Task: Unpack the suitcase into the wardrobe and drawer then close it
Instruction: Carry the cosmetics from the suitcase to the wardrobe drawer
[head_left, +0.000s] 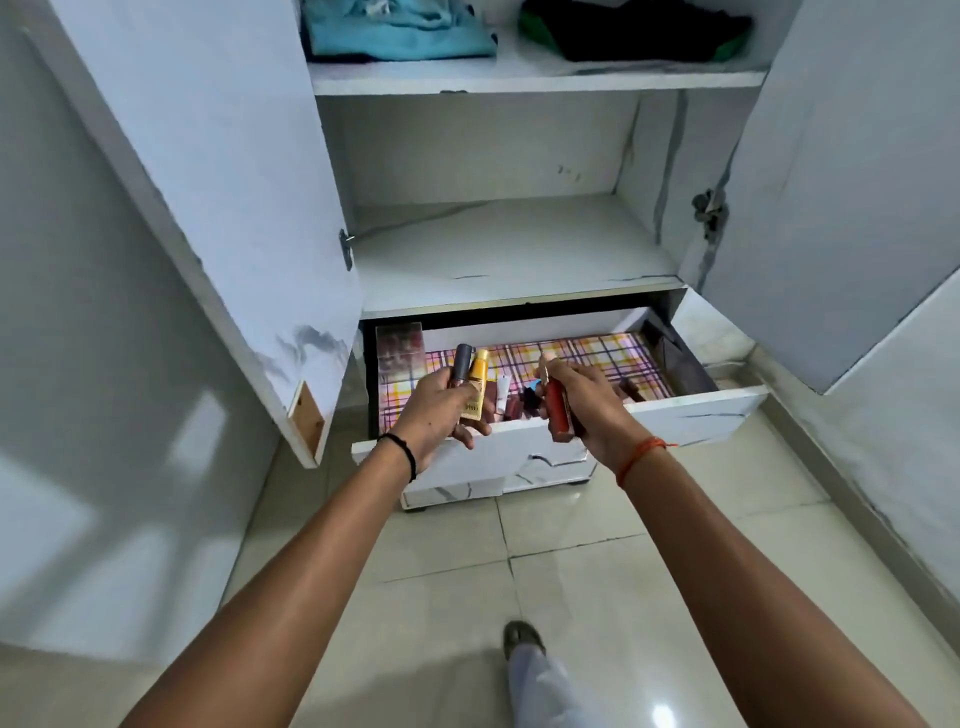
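Note:
The white wardrobe stands open, with its drawer (675, 415) pulled out below the lower shelf; the drawer has a plaid liner. My left hand (441, 410) grips a yellow tube (478, 384) and a grey tube (461, 364) over the drawer's left part. My right hand (587, 405) holds a red cosmetic tube (557, 410) over the drawer's middle. Several small cosmetics (514, 402) lie inside the drawer between my hands. A clear organiser box (400, 353) stands in its back left corner. The suitcase is out of view.
Both wardrobe doors, the left door (208, 208) and the right door (841, 197), swing outward on either side of the drawer. Folded blue clothes (395, 31) and dark clothes (634, 31) lie on the top shelf. The middle shelf (509, 249) holds nothing. My foot (522, 639) stands on the tiled floor.

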